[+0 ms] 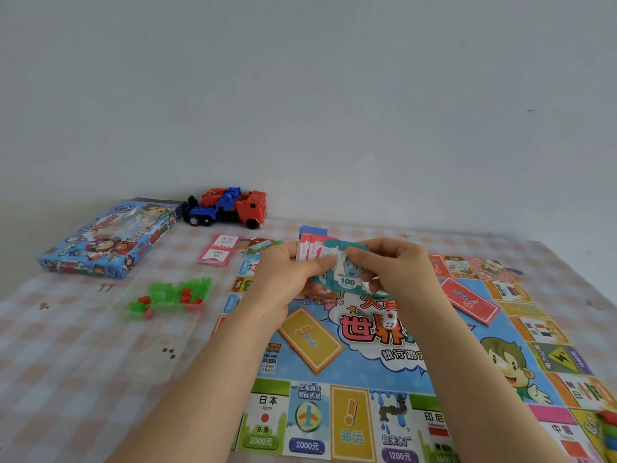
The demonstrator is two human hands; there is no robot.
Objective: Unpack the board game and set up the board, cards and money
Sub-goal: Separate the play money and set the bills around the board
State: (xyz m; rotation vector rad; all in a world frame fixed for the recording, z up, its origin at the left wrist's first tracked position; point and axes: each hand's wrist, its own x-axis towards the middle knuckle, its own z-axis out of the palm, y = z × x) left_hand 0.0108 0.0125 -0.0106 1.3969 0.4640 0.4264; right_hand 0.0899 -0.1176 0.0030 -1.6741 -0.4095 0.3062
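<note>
both hands up over the board (384, 372), left hand (283, 279) gripping a fan of play money (334, 265), right hand (394, 269) pinching the teal 100 note (347, 279) off it

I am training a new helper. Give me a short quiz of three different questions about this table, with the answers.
1. True or false: the die lies on the board.
2. Which number shows on the teal banknote that the left hand and the right hand hold? A) 100 B) 300 C) 5000
3. Fill in: the toy truck stands to the ___ of the game box.
Key: 1 true; 2 A; 3 right.
</note>
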